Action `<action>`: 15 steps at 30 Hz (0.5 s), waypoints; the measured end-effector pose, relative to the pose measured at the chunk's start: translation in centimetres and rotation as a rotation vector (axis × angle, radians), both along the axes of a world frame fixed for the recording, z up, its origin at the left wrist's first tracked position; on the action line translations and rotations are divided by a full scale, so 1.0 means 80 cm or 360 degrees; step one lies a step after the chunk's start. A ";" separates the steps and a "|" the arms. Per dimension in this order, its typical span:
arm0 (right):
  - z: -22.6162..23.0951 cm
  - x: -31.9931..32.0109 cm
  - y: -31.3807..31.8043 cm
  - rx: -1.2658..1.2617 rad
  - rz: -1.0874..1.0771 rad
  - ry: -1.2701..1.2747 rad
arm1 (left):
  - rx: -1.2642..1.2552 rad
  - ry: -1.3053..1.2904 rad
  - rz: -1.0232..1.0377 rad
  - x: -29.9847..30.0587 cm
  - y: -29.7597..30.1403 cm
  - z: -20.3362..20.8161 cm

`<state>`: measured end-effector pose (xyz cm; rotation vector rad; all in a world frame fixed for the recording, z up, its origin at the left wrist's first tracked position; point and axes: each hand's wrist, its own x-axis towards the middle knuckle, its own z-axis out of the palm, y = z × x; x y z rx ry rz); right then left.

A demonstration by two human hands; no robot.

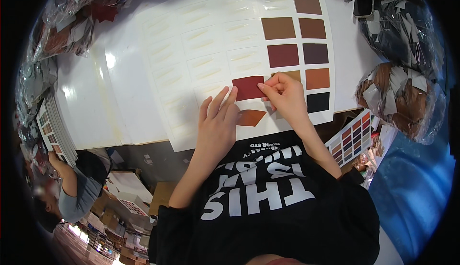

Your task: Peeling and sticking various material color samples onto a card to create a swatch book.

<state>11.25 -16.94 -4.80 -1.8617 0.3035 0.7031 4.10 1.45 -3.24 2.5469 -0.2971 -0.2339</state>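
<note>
A large white sample card [189, 138] lies on the table, with rows of outlined boxes bearing pale yellowish glue streaks. Several colour swatches fill its right side, among them a black one [318, 102] and a brown one [279, 28]. My right hand [287, 95] pinches the right edge of a dark red swatch [247, 88], which sits over a box. At that swatch's left edge, the outstretched fingertips of my left hand [218, 119] touch it. Just below is an orange-brown swatch [252, 117], partly covered by my left hand. My right hand partly hides an olive-tan swatch [293, 76].
Plastic bags of swatches [402, 100] crowd the right and far left edges. A phone [364, 1] lies at the back right. A finished-looking sample card [352, 138] stands low on the right. Another person [79, 188] is at the left by stacked cards [52, 131].
</note>
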 end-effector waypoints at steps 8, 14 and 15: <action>0.004 0.001 0.002 -0.0437 0.0320 -0.0400 | -0.0017 0.0003 0.0030 -0.001 -0.002 0.003; 0.006 -0.028 -0.025 -0.0642 0.0673 -0.1392 | -0.0336 0.0114 0.0327 -0.011 0.005 0.029; 0.013 -0.037 -0.029 -0.0288 0.0533 -0.0974 | -0.0335 0.0109 0.0329 -0.016 0.005 0.029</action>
